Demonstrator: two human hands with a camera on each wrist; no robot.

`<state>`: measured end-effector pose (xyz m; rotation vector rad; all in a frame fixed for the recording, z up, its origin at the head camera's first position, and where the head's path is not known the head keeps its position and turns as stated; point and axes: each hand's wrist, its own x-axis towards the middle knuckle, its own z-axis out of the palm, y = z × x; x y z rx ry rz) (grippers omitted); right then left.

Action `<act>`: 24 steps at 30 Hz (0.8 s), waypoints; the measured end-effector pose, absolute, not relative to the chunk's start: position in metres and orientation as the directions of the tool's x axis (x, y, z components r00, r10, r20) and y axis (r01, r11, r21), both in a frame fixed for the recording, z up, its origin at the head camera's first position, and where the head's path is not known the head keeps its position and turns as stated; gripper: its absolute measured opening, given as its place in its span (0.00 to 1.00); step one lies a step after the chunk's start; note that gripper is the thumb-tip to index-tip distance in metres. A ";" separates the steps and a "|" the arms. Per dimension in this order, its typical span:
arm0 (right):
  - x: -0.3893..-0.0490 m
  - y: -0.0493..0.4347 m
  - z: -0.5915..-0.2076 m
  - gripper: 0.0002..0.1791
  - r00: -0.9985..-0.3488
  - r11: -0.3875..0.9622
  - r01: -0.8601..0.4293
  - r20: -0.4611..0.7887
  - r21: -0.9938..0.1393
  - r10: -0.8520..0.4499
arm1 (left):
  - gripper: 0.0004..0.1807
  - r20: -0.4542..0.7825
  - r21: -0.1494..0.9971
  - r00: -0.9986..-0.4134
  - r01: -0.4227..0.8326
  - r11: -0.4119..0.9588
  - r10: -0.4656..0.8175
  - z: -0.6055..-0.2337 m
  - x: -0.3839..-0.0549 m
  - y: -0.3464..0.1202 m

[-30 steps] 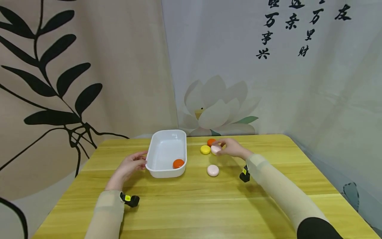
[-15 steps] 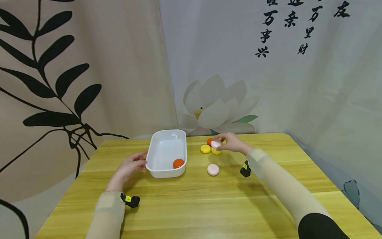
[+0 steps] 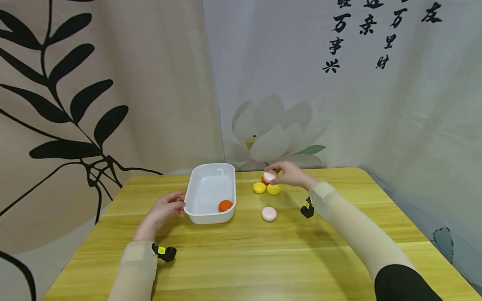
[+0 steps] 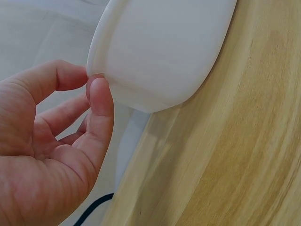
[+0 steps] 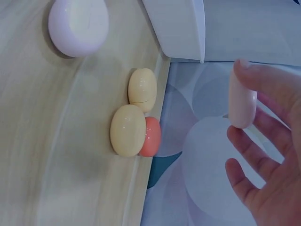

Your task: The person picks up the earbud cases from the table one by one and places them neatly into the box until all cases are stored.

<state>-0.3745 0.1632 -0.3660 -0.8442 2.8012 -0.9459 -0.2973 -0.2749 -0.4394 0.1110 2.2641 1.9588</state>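
Above the counter [image 3: 241, 259], the right grip [image 3: 290, 174] pinched a pink disc [image 3: 270, 175].
Below that grip lay two yellow discs [image 3: 273, 190]; to its left, the left grip [image 3: 164, 210] pinched the white tray [image 3: 211, 219] by its rim.

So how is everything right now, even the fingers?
White dish: uncovered
Orange disc: in the dish
Other orange disc: on the table
Left yellow disc: on the table
Right yellow disc: on the table
Pink disc: pinched, off the table
Right fingers: pinching that disc
Other pink disc: on the table
Left fingers: holding the dish
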 end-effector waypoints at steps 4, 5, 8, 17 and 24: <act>-0.375 0.162 -0.360 0.26 -0.836 0.653 -0.502 0.124 -0.567 -0.535 | 0.30 -0.058 0.990 -0.986 -0.036 0.139 0.159 -0.440 -0.296 -0.275; -0.375 0.162 -0.359 0.26 -0.835 0.651 -0.505 0.128 -0.567 -0.536 | 0.30 -0.059 0.990 -0.986 -0.037 0.136 0.157 -0.440 -0.296 -0.275; -0.375 0.163 -0.353 0.25 -0.834 0.644 -0.509 0.140 -0.572 -0.534 | 0.30 -0.063 0.991 -0.986 -0.043 0.128 0.155 -0.439 -0.296 -0.274; -0.378 0.159 -0.340 0.25 -0.836 0.652 -0.505 0.133 -0.566 -0.532 | 0.30 -0.063 0.990 -0.986 -0.043 0.131 0.153 -0.439 -0.296 -0.273; -0.377 0.153 -0.330 0.26 -0.836 0.655 -0.502 0.124 -0.565 -0.534 | 0.30 -0.065 0.990 -0.986 -0.044 0.135 0.154 -0.438 -0.296 -0.274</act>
